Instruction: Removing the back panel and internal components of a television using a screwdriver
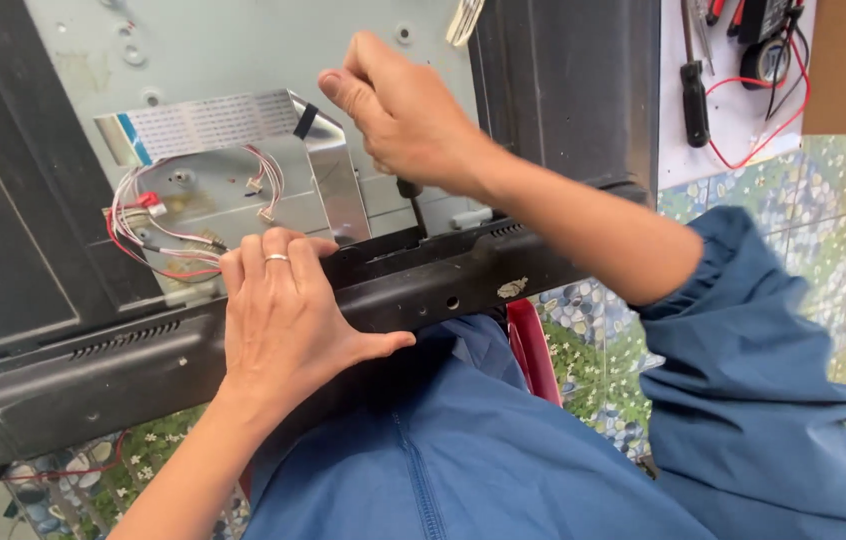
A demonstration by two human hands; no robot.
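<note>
Right now the left hand (278,320) lies flat on the black plastic edge (423,285) of a big flat screen set that is lying face down. Its fingers are spread out and loose, not wrapped around anything, and they press down on the edge. One finger wears a thin ring (276,258). The fingertips (278,240) reach up over the edge, just beside a bunch of red and white wires (148,225). The right hand (408,115) is closed in a tight fist around the handle of a screwdriver (413,205). Most of the handle is hidden inside the fist, so only the dark lower part and the shaft show below the hand. The shaft points straight down and its tip meets the black edge, close to the left hand but not touching it. Behind the hands is the grey metal back plate (233,45) of the set. A wide, flat white ribbon cable (213,120) lies across the plate, and a shiny silver strip (338,185) bends down from it toward the edge. The person wears a blue jacket (503,440). At the top right, a white board (733,110) holds another screwdriver with a black handle (693,95) and thin red leads (763,130). Under it all is a floor with a pebble and flower pattern (843,230).
</note>
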